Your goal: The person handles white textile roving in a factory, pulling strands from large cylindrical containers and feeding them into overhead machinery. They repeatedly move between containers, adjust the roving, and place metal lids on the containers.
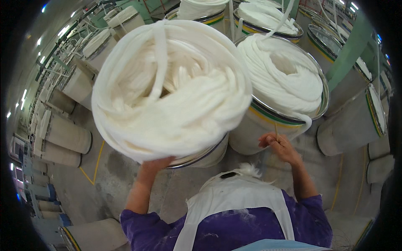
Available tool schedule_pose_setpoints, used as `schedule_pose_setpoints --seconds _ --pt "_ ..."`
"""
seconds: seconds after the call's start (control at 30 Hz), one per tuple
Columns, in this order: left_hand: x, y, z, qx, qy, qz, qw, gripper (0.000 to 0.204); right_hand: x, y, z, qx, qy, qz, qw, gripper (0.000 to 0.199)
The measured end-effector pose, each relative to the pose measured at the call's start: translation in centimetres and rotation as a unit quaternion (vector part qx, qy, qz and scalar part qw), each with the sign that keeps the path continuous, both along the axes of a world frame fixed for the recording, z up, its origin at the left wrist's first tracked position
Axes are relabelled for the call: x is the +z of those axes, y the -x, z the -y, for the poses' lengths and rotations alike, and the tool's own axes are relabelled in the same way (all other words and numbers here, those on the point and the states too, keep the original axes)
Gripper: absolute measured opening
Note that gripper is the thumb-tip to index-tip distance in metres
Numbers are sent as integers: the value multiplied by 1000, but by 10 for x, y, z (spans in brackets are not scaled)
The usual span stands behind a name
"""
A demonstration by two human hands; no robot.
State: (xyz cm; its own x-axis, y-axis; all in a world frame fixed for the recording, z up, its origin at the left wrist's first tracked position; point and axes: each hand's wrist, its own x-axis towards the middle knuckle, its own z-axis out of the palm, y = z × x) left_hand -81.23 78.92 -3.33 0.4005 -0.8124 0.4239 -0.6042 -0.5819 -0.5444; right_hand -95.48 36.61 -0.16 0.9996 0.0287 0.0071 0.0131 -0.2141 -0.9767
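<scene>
Fibre coil (201,113), white with a creamy tint in its folds, fills the middle of the view, its thick, soft loops piled loosely around a sunken, shadowed centre. One flat strand (160,58) drops from the coil's far edge into that hollow. The mass sits over the near can (213,155), bulging past it and hiding most of its rim. Just to the right, a second can (247,134) carries a neater white coil (289,77), with one loose end looping over its banded rim. The left forearm rises from the lower edge, and the left hand (155,164) meets the underside of the big coil; its fingertips are hidden, so I cannot tell how they are set. The right arm bends inward, the right hand (279,147) before the second can, fingers curled closed around a thin tan stick (276,129).
</scene>
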Motion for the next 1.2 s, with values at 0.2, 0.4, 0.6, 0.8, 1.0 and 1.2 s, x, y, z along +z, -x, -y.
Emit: schedule_pose_setpoints --seconds 0.2,0.4,0.6,0.8,1.0,1.2 --pt "51 -83 -2 8 167 -20 986 20 13 -7 15 -11 21 17 1000 37" --pt "50 -82 -10 -15 181 -49 982 37 44 -23 14 12 75 27 997 39" --pt "14 -52 -26 -16 169 -45 984 18 120 -81 17 18 167 89 982 54" --pt "-8 -34 -43 1 171 -68 983 15 233 -196 -48 4 347 324 880 39" --pt "-20 -39 -52 -9 185 -65 981 47 232 -316 -165 181 558 432 686 45" --pt "-3 -40 -47 -50 282 -142 947 11 241 -372 -175 137 706 336 608 32"
